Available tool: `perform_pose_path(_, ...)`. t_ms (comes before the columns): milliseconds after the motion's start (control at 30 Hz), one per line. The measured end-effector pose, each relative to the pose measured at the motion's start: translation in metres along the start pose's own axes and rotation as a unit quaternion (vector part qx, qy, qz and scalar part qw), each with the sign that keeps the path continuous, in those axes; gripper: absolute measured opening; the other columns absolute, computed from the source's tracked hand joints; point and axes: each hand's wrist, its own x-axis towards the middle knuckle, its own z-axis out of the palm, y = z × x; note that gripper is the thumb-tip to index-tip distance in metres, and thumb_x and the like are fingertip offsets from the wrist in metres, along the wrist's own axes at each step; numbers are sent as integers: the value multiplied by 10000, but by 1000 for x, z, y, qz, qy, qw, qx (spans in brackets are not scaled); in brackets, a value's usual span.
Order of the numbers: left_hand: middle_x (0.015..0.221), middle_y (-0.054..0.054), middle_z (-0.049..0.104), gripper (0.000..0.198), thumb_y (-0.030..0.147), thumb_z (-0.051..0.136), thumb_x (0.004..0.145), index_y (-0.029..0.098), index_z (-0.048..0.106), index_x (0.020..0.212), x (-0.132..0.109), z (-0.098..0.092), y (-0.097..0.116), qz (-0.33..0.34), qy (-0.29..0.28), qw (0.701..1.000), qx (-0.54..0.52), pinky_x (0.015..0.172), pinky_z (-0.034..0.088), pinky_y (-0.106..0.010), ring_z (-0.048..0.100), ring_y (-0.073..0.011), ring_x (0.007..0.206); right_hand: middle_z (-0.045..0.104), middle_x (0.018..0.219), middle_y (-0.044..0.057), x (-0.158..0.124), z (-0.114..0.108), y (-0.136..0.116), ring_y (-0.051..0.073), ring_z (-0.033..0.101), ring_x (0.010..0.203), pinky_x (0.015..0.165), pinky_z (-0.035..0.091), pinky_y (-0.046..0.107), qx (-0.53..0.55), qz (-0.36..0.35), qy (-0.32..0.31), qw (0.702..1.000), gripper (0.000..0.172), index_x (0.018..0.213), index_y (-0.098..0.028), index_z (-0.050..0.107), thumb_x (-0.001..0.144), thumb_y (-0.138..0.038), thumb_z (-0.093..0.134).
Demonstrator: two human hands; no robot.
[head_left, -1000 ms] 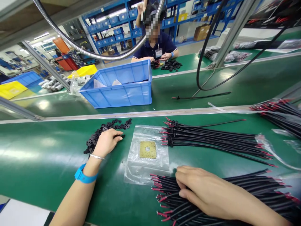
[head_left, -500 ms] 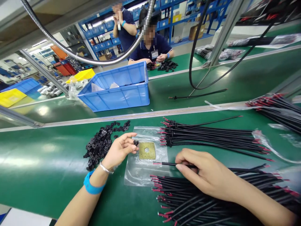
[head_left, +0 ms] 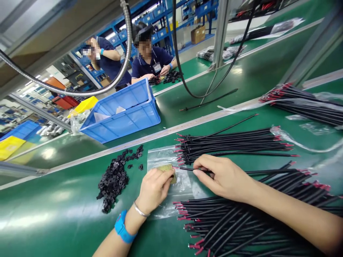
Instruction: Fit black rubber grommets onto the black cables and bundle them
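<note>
My left hand [head_left: 156, 187] is closed in a pinch above the brownish-yellow square plate [head_left: 168, 169], partly covering it. The small black plastic part between its fingertips is almost fully hidden. My right hand [head_left: 223, 175] pinches a black cable [head_left: 187, 169] near its red-tipped end, which points left and reaches close to my left fingertips. Whether the tip touches the part, I cannot tell. Beneath the plate lies a clear plastic bag [head_left: 158, 155]. Left of it is a heap of small black plastic parts [head_left: 114, 184].
Black cables with red ends lie in a row [head_left: 235, 141] behind my right hand and in a larger pile [head_left: 227, 228] in front. A blue bin [head_left: 123, 123] stands past the metal rail. Opposite, a co-worker [head_left: 151, 60] sits handling parts.
My left hand has moved right with the small black part, from beside the plate to over it. The cable tip in my right hand is now close to my left fingertips. The view has tilted.
</note>
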Motion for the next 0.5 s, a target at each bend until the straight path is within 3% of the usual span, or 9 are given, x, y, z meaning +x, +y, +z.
perform_pose_path(67, 947, -112, 728, 402, 199, 547, 876, 261, 601, 1270, -1, 2, 1, 16, -41, 998, 54, 767, 488, -382, 649, -252, 831, 619, 804, 35, -1, 1, -1, 145, 571, 698, 644, 455, 264, -2, -13, 9, 1000, 139, 890, -183, 588, 905, -227, 457)
perform_pose_path(167, 961, -121, 719, 434, 198, 533, 875, 253, 559, 1305, -2, 5, 3, 5, -65, 996, 56, 778, 472, -397, 644, -269, 863, 631, 809, 33, -3, 3, -3, 142, 583, 705, 648, 456, 255, -15, -36, 13, 999, 157, 942, -183, 618, 907, -224, 471)
perform_pose_path(233, 922, -95, 718, 396, 192, 548, 865, 259, 581, 1254, -1, 5, 5, -41, -38, 998, -6, 791, 471, -389, 641, -253, 855, 621, 773, 26, -5, 4, -3, 139, 580, 689, 643, 447, 250, -37, -53, 17, 998, 171, 948, -185, 639, 917, -233, 478)
perform_pose_path(300, 839, -50, 701, 331, 205, 585, 851, 253, 589, 1178, 1, 5, 8, -135, 20, 982, -130, 769, 487, -353, 638, -211, 787, 600, 724, 19, -6, 6, -5, 134, 565, 657, 625, 431, 247, -62, -73, 28, 995, 182, 914, -183, 651, 925, -233, 476)
perform_pose_path(400, 695, 31, 604, 269, 264, 668, 808, 227, 565, 1054, 5, 4, 14, -279, 100, 884, -362, 706, 522, -301, 623, -148, 660, 573, 684, 13, -8, 11, -7, 128, 541, 622, 595, 405, 249, -84, -106, 45, 990, 198, 873, -173, 656, 928, -208, 469)
perform_pose_path(500, 665, 68, 529, 302, 302, 737, 752, 211, 557, 976, 6, 4, 20, -317, 125, 789, -512, 767, 559, -350, 661, -157, 708, 557, 670, 8, -9, 15, -8, 128, 532, 614, 583, 393, 255, -96, -125, 46, 986, 202, 878, -167, 660, 930, -192, 466)
